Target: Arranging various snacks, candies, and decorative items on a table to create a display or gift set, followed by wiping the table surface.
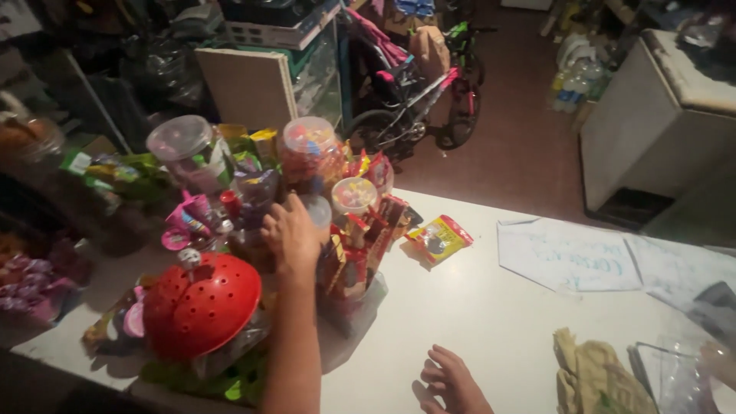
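Your left hand (291, 234) clamps one jar (316, 211) among four; your right hand (451, 381) rests, fingers apart, on the table (491, 307).

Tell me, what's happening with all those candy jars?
A person stands at a white counter crowded with sweets. Their left hand reaches into the pile and rests on a small clear jar, beside a red perforated dome cover. Their right hand lies flat on the counter, holding nothing. A yellow snack packet lies apart.
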